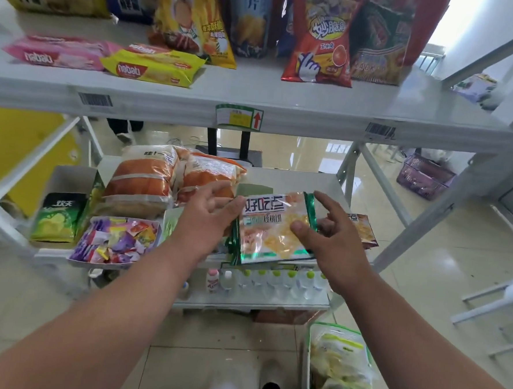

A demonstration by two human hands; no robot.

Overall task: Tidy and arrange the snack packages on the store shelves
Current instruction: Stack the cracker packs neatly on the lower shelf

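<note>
The grey metal shelf [280,177] carried two plump orange-and-clear bread bags [148,181] toward its back left. Near its front edge a glossy clear cookie packet [274,228] with green foil trim sat tilted atop a stack whose lower packets were mostly hidden. The right hand [333,244] pinched it, thumb on its face; the left hand [209,215] touched its left edge, fingers relaxed.

Both bare forearms reach forward from the lower frame corners, converging. Left hand [209,212] palm down, fingers extended and slightly spread, fingertips toward the right hand. Right hand [328,234] just beside it, index raised, thumb pressed forward as if pinching; its other fingers are hidden, so grip unclear.
</note>
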